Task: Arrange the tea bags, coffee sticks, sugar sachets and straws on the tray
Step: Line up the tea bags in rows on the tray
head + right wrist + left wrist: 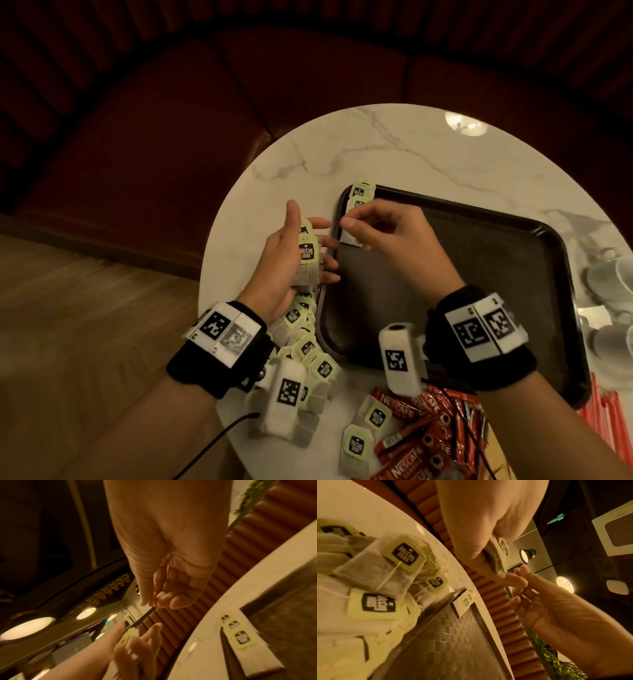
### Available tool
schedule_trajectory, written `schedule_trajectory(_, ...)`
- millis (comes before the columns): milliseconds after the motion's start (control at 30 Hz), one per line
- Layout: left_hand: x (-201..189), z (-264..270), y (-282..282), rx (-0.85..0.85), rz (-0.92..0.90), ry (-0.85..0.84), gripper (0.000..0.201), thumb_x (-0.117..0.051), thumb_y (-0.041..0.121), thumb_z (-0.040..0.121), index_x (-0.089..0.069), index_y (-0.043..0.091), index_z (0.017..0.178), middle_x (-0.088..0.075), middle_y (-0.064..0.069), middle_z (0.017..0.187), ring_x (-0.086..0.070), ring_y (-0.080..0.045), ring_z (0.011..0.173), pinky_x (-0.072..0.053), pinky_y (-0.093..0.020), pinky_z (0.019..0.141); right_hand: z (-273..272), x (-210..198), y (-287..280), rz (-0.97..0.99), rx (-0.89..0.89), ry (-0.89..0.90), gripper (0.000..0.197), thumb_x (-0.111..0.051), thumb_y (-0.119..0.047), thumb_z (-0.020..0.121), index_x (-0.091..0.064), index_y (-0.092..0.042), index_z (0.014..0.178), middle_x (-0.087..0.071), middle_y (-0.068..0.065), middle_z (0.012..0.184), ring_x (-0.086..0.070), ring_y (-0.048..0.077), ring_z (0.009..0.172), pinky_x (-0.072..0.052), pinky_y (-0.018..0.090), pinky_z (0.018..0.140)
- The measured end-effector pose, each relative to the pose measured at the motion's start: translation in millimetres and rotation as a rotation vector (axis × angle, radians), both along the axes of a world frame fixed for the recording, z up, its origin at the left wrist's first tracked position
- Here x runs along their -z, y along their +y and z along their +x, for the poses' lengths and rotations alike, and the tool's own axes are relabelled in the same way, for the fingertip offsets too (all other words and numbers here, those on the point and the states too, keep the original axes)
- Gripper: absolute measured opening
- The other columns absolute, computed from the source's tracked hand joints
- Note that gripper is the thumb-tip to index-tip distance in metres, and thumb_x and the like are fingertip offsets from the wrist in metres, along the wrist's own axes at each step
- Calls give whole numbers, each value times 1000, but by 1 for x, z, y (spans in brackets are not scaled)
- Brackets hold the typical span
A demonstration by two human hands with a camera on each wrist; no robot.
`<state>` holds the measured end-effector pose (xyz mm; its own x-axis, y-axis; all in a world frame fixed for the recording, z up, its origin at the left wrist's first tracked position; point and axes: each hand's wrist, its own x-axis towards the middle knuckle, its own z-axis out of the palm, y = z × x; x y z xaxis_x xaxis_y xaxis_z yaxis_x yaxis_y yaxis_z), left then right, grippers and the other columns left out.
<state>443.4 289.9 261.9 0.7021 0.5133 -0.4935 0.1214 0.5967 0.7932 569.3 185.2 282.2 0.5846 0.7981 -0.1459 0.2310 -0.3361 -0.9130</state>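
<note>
My left hand (310, 248) holds a small stack of green-tagged tea bags (306, 255) in its palm, just left of the dark brown tray (479, 274); the left wrist view shows that stack (498, 553) gripped edge-on. My right hand (349, 224) hovers over the tray's far left corner with fingers loosely curled toward the thumb, and nothing shows between them. Three tea bags (240, 637) lie overlapped in that corner (360, 195). A loose pile of tea bags (308, 346) lies on the table under my left wrist.
Red Nescafe coffee sticks (421, 428) lie heaped at the round marble table's (376, 147) near edge. Red-and-white straws (606, 411) lie right of the tray, with white cups (609, 274) beyond. A dark red sofa curves behind the table.
</note>
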Motion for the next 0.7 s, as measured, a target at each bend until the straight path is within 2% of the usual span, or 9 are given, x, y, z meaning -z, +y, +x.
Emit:
schedule_trajectory(67, -1, 1, -1, 17, 12, 4, 72, -24, 63, 92, -60, 5, 117, -69, -9, 76, -63, -17, 54, -53, -27, 46, -8, -3, 0, -33, -53, -20, 10, -70, -27, 90, -74, -19, 95, -72, -5, 89, -65, 8, 84, -52, 26, 78)
schedule_trajectory(100, -2, 1, -2, 24, 15, 6, 72, -22, 63, 93, -60, 6, 117, -71, -10, 79, -64, -18, 55, -54, -27, 46, -12, -2, 0, -44, -63, -29, 10, -71, -27, 89, -74, -19, 95, -72, -3, 88, -65, 8, 82, -51, 25, 76)
schedule_trajectory(167, -2, 2, -3, 30, 21, 7, 74, -22, 66, 91, -60, 8, 117, -73, -14, 90, -68, -21, 62, -56, -29, 49, -19, -1, 0, -54, -61, -44, 11, -73, -27, 88, -74, -19, 96, -70, -4, 86, -63, 4, 76, -47, 16, 69)
schedule_trajectory(233, -2, 3, -5, 29, 25, 12, 75, -22, 68, 88, -60, 10, 117, -73, -16, 97, -71, -25, 72, -57, -31, 52, -24, -2, 0, -49, -46, -42, 11, -73, -24, 87, -74, -18, 96, -69, -6, 88, -62, 0, 71, -46, 12, 64)
schedule_trajectory(333, -4, 3, -6, 16, 32, 32, 74, -22, 68, 87, -61, 12, 115, -74, -15, 97, -73, -26, 80, -58, -34, 56, -30, -8, 0, -18, -26, 12, 4, -73, -18, 88, -73, -16, 91, -67, 4, 92, -61, -3, 66, -47, 10, 56)
schedule_trajectory(400, -5, 4, -6, 2, 37, 36, 71, -21, 66, 90, -61, 12, 114, -74, -15, 95, -73, -25, 80, -57, -34, 55, -33, -12, 0, 7, -22, 41, 5, -72, -14, 87, -72, -18, 90, -66, 6, 92, -59, -6, 64, -46, 8, 54)
schedule_trajectory(500, -6, 5, -5, -28, 42, 25, 68, -22, 63, 94, -60, 9, 112, -73, -15, 91, -71, -23, 76, -57, -32, 54, -33, -9, 0, 9, -4, -28, 6, -75, -20, 86, -76, -19, 92, -68, -3, 88, -60, -2, 70, -50, 15, 60)
schedule_trajectory(600, -7, 4, -3, -59, 39, -19, 64, -24, 61, 96, -60, 8, 108, -71, -10, 81, -68, -19, 70, -57, -30, 53, -28, -7, -2, 14, 48, 24, 13, -75, -24, 85, -78, -18, 97, -73, -5, 90, -68, 9, 83, -57, 32, 80)
schedule_trajectory(700, -7, 1, -2, -56, 30, -75, 59, -25, 58, 97, -60, 11, 101, -68, -1, 72, -67, -11, 66, -57, -31, 54, -23, -10, -4, 49, 58, 66, 15, -73, -23, 87, -77, -16, 100, -75, -5, 93, -69, 9, 92, -56, 32, 86)
